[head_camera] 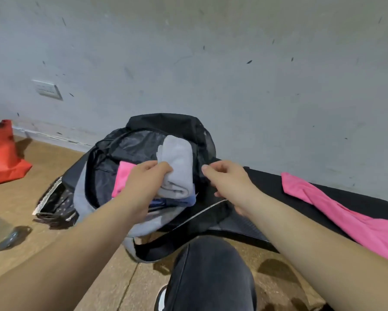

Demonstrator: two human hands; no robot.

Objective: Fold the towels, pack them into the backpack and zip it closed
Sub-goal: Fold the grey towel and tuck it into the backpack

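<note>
Two towels fill the open backpack (166, 122) mouth: a pink towel (122, 176) and a soft, light grey towel (179, 158), which the left grip (143, 180) holds mid-fold, probably the best place to stop it unrolling. The right grip (226, 178) pinches the limp rim.

inside the backpack (166, 124), a grey towel (177, 162) and a pink towel (122, 173) block middle and right; the left side seems free; a wall (211, 63) stands close behind.
</note>
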